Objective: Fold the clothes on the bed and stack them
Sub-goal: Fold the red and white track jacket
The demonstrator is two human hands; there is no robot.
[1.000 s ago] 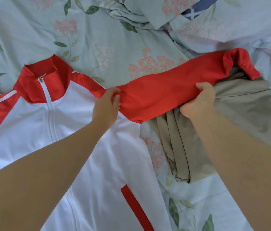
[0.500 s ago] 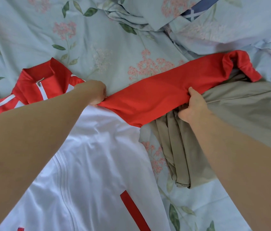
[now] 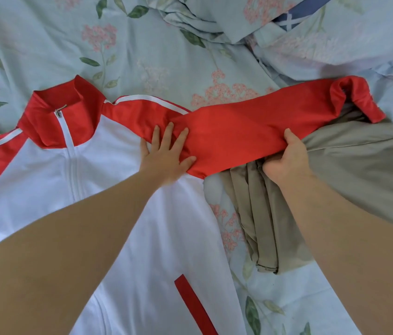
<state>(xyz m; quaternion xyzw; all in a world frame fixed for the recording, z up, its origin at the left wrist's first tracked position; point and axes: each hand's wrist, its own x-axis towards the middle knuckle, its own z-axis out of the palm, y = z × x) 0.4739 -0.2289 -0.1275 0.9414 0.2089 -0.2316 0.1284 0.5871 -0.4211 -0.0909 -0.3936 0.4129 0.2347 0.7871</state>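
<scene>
- Jacket (image 3: 118, 189) (white body, red sleeves, zipped) lies flat and front up on the near-left part of the bed (image 3: 142, 56); its hem runs out of frame at the near edge.
- Left hand (image 3: 166, 153): flat, fingers spread, pressing the jacket at the shoulder seam. It grips nothing.
- Right hand (image 3: 285, 160): fingers curled round the lower edge of the red sleeve (image 3: 251, 131), mid-length. The sleeve is stretched out to the right, cuff rolled over.
- Beige garment (image 3: 347, 177): crumpled, under the sleeve and right hand, on the right side of the bed.
- Far right: rumpled floral bedding (image 3: 311, 32) in a heap.
- Progress, my read — early. Jacket spread, no fold made; the sleeve fold-in looks like the current step. Left: both sleeves, body folds, beige garment, stacking. No stack in view.
</scene>
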